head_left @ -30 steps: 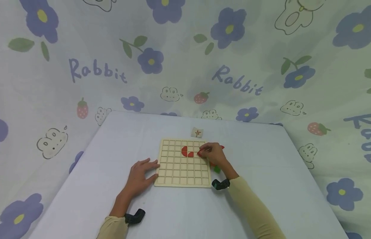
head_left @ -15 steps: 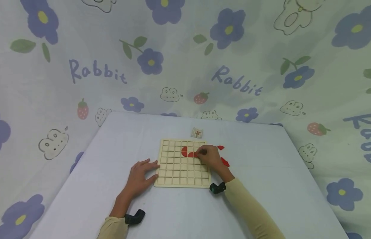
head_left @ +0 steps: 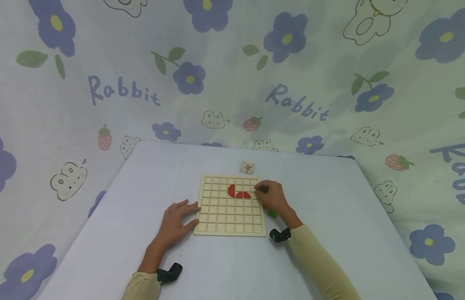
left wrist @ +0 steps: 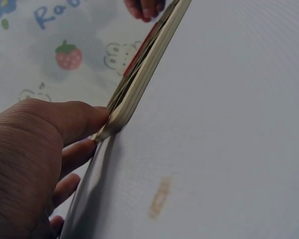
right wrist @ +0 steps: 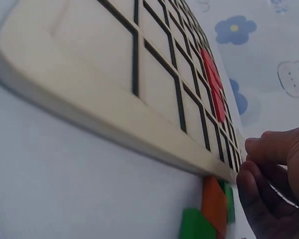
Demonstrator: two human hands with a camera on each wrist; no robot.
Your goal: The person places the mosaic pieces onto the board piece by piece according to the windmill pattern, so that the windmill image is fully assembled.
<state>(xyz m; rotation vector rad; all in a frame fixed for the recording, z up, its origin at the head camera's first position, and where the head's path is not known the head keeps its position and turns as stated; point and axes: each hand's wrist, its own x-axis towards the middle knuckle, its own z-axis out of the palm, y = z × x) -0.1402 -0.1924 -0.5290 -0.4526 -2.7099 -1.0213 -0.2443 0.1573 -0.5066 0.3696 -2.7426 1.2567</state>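
Note:
A pale wooden grid board [head_left: 217,214] lies on the white table. Several red pieces with curved edges [head_left: 231,191] sit in its squares, toward the far side. My left hand [head_left: 176,223] is at the board's left edge, its fingers spread and the thumb and fingertips touching the rim; the left wrist view shows this thumb [left wrist: 84,119] right at the board's corner. Over the right edge is my right hand [head_left: 273,196], beside the rightmost red piece. Its thumb and index finger [right wrist: 251,174] are bent close together, and no piece shows between them.
Beyond the board lies a small patterned card [head_left: 247,167]. Orange [right wrist: 214,204] and green blocks [right wrist: 197,226] lie along the board's right side, partly hidden by the right hand in the head view. A printed cloth [head_left: 217,91] hangs behind the table.
A red piece that my right hand held now lies in the grid beside the others. That hand has drawn away to the right. My left hand has stayed in place.

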